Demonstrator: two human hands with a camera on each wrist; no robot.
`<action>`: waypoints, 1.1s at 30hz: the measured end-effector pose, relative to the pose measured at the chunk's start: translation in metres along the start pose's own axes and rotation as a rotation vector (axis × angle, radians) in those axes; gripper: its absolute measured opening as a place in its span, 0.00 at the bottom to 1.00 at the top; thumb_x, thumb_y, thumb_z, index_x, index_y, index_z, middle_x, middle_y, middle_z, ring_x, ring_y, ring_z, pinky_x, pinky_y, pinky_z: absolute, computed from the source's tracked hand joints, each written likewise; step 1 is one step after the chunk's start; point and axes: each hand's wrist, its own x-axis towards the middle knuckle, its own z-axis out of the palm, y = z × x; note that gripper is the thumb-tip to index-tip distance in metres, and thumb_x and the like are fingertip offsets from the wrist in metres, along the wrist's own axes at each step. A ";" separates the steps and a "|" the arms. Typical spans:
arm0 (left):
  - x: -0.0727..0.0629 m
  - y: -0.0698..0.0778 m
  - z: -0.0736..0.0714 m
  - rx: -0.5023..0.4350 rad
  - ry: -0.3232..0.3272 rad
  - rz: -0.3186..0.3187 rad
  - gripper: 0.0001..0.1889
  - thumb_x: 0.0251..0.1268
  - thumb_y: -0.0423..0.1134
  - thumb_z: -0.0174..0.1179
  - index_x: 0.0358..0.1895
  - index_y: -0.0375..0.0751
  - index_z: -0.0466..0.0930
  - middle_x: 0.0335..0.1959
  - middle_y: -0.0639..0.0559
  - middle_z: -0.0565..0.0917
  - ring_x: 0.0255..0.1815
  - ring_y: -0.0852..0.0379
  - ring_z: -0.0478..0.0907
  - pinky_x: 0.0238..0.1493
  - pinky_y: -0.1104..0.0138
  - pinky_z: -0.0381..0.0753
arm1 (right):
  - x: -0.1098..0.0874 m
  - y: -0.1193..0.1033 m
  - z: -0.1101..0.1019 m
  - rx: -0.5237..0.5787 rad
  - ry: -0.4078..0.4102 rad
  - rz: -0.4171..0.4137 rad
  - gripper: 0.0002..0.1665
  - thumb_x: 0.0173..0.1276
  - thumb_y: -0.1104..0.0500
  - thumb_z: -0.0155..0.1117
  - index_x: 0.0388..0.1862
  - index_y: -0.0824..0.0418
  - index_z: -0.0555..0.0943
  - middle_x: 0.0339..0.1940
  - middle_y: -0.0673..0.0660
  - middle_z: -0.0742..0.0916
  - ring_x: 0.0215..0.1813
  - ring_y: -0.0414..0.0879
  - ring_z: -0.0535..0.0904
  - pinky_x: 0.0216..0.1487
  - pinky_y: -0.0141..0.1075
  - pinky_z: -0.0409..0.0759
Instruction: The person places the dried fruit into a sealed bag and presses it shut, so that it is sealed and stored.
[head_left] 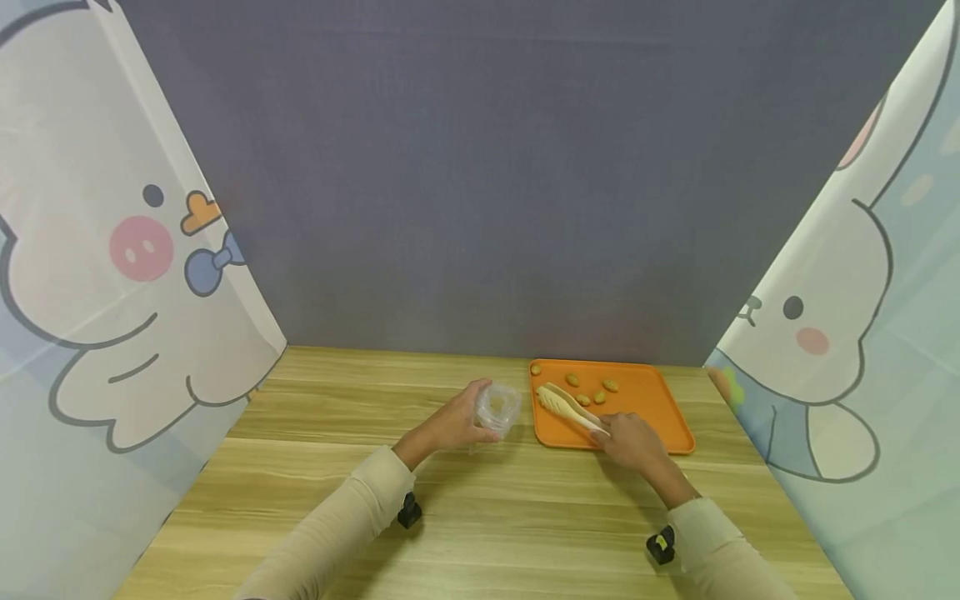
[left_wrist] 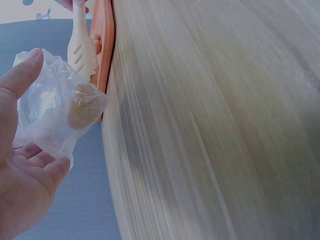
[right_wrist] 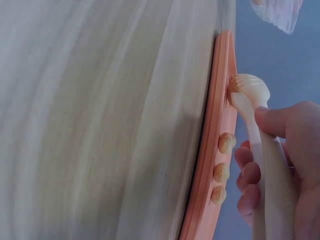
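My left hand (head_left: 459, 421) holds a clear plastic bag (head_left: 498, 407) left of the orange tray (head_left: 648, 408), thumb on one side and fingers on the other. Through the film, the left wrist view shows one walnut (left_wrist: 84, 106) in the bag. In my right hand (head_left: 633, 442) are cream plastic tongs (head_left: 567, 409), gripped by the handles and reaching over the tray. At their slotted tips a walnut (right_wrist: 233, 90) shows between the two arms in the right wrist view.
Several loose walnuts (head_left: 611, 385) lie on the tray, one walnut (head_left: 536, 369) in its far left corner. Under everything is a wood-grain table (head_left: 360, 400), with a grey wall (head_left: 480, 208) behind and cartoon-printed panels (head_left: 90, 333) on both sides.
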 end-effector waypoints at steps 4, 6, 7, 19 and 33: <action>0.000 0.001 0.001 0.007 -0.004 0.007 0.56 0.57 0.53 0.76 0.80 0.36 0.50 0.66 0.36 0.73 0.59 0.46 0.77 0.58 0.52 0.79 | -0.003 0.001 -0.005 -0.015 0.009 -0.004 0.24 0.72 0.49 0.66 0.56 0.67 0.86 0.32 0.59 0.89 0.25 0.44 0.75 0.26 0.39 0.73; 0.000 0.001 0.001 0.011 -0.005 0.010 0.56 0.57 0.53 0.76 0.80 0.35 0.49 0.66 0.36 0.73 0.59 0.46 0.77 0.58 0.52 0.79 | -0.005 0.001 -0.007 -0.014 0.012 -0.003 0.25 0.72 0.49 0.65 0.57 0.67 0.85 0.39 0.62 0.91 0.28 0.45 0.79 0.28 0.41 0.76; 0.000 0.001 0.001 0.010 -0.006 0.009 0.56 0.57 0.53 0.76 0.80 0.35 0.50 0.66 0.36 0.73 0.59 0.46 0.77 0.58 0.52 0.79 | -0.005 0.001 -0.009 -0.013 0.013 -0.004 0.26 0.73 0.49 0.65 0.57 0.68 0.85 0.41 0.63 0.91 0.28 0.46 0.80 0.29 0.42 0.78; 0.002 0.003 0.002 -0.004 -0.009 0.013 0.56 0.57 0.52 0.76 0.80 0.35 0.50 0.65 0.36 0.74 0.59 0.46 0.77 0.59 0.52 0.79 | -0.011 -0.001 -0.024 -0.036 0.064 -0.047 0.24 0.71 0.50 0.66 0.55 0.67 0.86 0.33 0.60 0.90 0.25 0.45 0.76 0.28 0.43 0.77; 0.003 0.003 0.003 0.015 -0.005 0.010 0.55 0.57 0.53 0.76 0.80 0.37 0.51 0.64 0.38 0.75 0.57 0.48 0.77 0.57 0.53 0.79 | -0.018 -0.013 -0.042 0.003 0.105 -0.116 0.26 0.72 0.49 0.66 0.59 0.67 0.84 0.18 0.48 0.79 0.19 0.39 0.64 0.22 0.33 0.63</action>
